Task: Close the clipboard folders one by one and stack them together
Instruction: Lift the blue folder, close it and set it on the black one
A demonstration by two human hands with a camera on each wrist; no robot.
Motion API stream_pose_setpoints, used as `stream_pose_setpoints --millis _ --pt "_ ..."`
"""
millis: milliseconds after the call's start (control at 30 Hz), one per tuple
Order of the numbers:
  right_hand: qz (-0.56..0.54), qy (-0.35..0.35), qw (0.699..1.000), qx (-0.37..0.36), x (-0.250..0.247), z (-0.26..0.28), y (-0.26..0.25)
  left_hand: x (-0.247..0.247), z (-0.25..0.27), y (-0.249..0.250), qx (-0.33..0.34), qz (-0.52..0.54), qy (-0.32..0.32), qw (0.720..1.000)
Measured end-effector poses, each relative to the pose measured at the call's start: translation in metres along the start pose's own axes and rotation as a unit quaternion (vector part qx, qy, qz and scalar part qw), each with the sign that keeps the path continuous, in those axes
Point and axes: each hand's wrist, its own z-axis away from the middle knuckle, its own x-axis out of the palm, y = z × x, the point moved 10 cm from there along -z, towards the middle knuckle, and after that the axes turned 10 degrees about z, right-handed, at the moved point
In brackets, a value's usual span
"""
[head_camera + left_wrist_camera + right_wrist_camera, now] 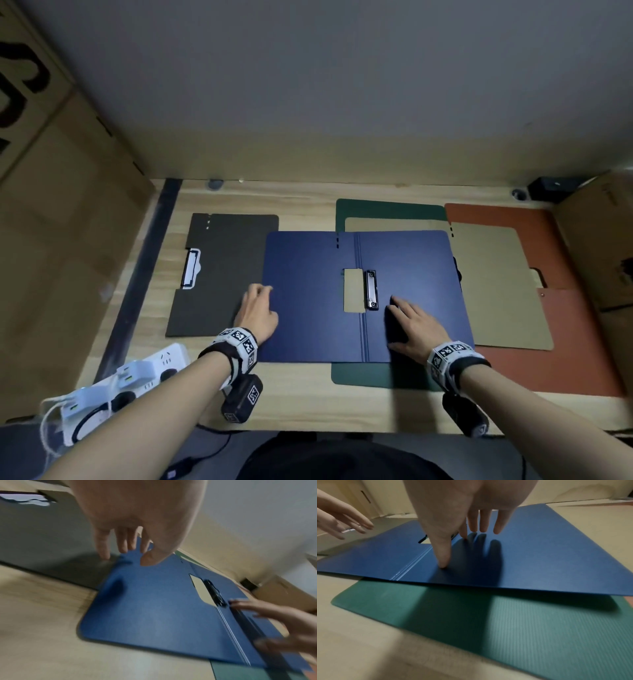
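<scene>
At centre we see the blue folder [308, 294] lying open over a green [376, 375], tan [496, 291] and orange folder [555, 363]; a black one [222, 274] lies closed at 9 o'clock: five folders. Power strip [137, 377] at 8. Our left hand [257, 313] fingers its left edge loosely; our right hand [416, 327] rests flat, fingers spread.

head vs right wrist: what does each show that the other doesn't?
Head only: the closed dark grey clipboard folder at left, the open orange-red folder at right, the white power strip, the black metal clip inside the blue folder.

Right wrist only: the right thumb pressing the blue cover, with the near edge lifted off the green folder.

Both: the open blue clipboard folder on top, the left hand and the right hand.
</scene>
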Motion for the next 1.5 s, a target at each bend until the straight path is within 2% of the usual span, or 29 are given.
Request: stream_pose_setpoints --millis 100,200,367,500,600,800,967,1167,1300,1400,1500 --pt "-0.011 -0.015 1.000 0.018 0.007 -0.005 -0.001 -0.004 -0.005 -0.038 -0.120 0.079 0.001 0.990" --pt "-0.003 -0.017 0.999 0.030 0.008 -0.007 -0.002 0.008 -0.009 -0.052 -0.179 0.194 -0.003 0.965" --pt "0.008 -0.023 0.999 0.039 0.013 -0.011 -0.001 0.015 -0.023 -0.065 -0.214 0.262 0.025 0.941" --pt "-0.008 -0.018 0.999 0.035 0.017 -0.013 0.002 0.026 -0.028 -0.081 -0.228 0.299 -0.002 0.927" --pt "-0.023 -0.013 0.999 0.025 0.019 -0.014 0.003 0.026 -0.031 -0.080 -0.211 0.327 -0.008 0.921" --pt "-0.016 -0.002 1.000 -0.003 0.016 -0.014 0.007 -0.017 -0.002 0.014 -0.099 0.336 0.010 0.937" --pt "-0.006 0.021 0.999 -0.045 0.007 -0.008 0.006 -0.035 0.029 0.102 -0.004 0.319 -0.051 0.946" --pt "-0.111 0.026 0.990 -0.089 -0.025 0.006 0.033 -0.029 0.053 0.196 0.060 0.219 -0.033 0.973" --pt "-0.254 0.083 0.963 -0.029 -0.060 0.027 0.082 -0.003 0.051 0.246 0.089 0.180 -0.025 0.979" --pt "-0.337 0.089 0.937 0.015 -0.066 0.041 0.120 0.027 0.045 0.273 0.098 0.187 -0.053 0.976" --pt "-0.419 0.082 0.902 0.060 -0.057 0.046 0.151 0.060 0.035 0.277 0.074 0.156 -0.090 0.981"
